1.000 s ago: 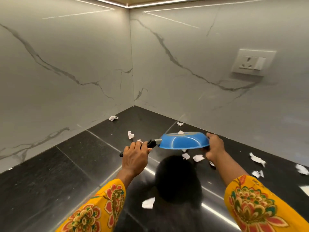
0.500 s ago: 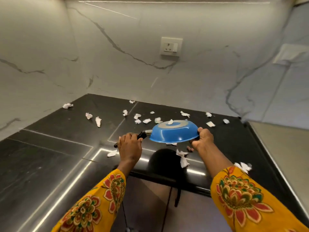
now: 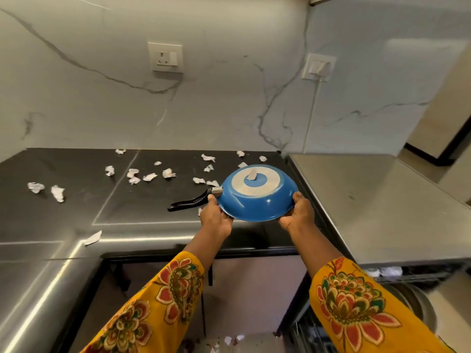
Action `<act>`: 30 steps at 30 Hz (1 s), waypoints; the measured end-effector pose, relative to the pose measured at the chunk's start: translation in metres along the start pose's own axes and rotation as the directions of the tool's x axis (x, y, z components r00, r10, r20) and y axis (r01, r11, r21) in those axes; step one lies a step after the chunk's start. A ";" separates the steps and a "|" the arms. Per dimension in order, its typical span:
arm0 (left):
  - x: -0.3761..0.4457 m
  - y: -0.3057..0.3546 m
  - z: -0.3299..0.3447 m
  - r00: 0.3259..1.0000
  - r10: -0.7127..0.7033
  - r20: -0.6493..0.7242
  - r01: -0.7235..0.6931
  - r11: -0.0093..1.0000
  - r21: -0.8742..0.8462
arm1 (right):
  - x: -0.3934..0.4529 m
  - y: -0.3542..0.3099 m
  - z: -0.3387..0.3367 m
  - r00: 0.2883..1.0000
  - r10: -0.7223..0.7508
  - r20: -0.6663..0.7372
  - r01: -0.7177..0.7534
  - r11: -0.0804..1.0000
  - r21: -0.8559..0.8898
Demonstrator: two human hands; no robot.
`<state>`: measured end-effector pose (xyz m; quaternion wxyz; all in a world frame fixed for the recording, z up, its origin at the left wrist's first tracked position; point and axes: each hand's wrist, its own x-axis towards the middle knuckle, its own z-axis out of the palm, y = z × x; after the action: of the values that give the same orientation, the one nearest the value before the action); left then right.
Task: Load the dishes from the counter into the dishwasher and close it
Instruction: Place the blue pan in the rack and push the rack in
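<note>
Head view: left hand [image 3: 216, 220] and right hand [image 3: 297, 214] gripping upturned blue pan [image 3: 257, 200] rim; inside hidden; dishwasher [image 3: 407, 296] interior blurred, cropped.

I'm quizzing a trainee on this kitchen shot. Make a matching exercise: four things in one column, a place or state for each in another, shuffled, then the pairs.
Things:
1. blue pan
2. pan handle
3. paper scraps
4. wall socket

Places or states:
A. scattered on the black counter
B. set in the marble wall
C. held upside down between both hands
D. sticks out to the left, black

Pairs: 1-C, 2-D, 3-A, 4-B
</note>
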<state>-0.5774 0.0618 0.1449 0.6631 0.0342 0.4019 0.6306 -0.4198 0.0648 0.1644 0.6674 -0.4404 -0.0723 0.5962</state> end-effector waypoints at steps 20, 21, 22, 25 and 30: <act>-0.036 -0.183 0.063 0.990 -0.067 -0.126 0.096 0.967 0.235 | 0.011 -0.108 -0.204 0.997 0.031 -0.073 -0.033 0.999 -0.021; -0.040 -0.195 0.065 0.990 -0.074 -0.120 0.102 0.963 0.249 | 0.008 -0.116 -0.215 0.996 0.036 -0.082 -0.039 0.999 -0.033; -0.044 -0.206 0.066 0.990 -0.078 -0.118 0.107 0.958 0.265 | 0.006 -0.124 -0.227 0.996 0.039 -0.083 -0.043 0.998 -0.043; -0.059 -0.241 0.075 0.991 -0.077 -0.106 0.107 0.942 0.317 | -0.001 -0.144 -0.263 0.992 0.023 -0.122 -0.033 0.996 -0.080; -0.084 -0.299 0.086 0.994 -0.110 -0.009 0.105 0.918 0.384 | -0.012 -0.168 -0.328 0.974 -0.006 -0.228 -0.017 0.995 -0.098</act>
<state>-0.2763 -0.0311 0.0792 0.6798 0.1451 0.5144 0.5022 -0.0967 -0.0936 0.0856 0.6467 -0.5388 -0.0238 0.5394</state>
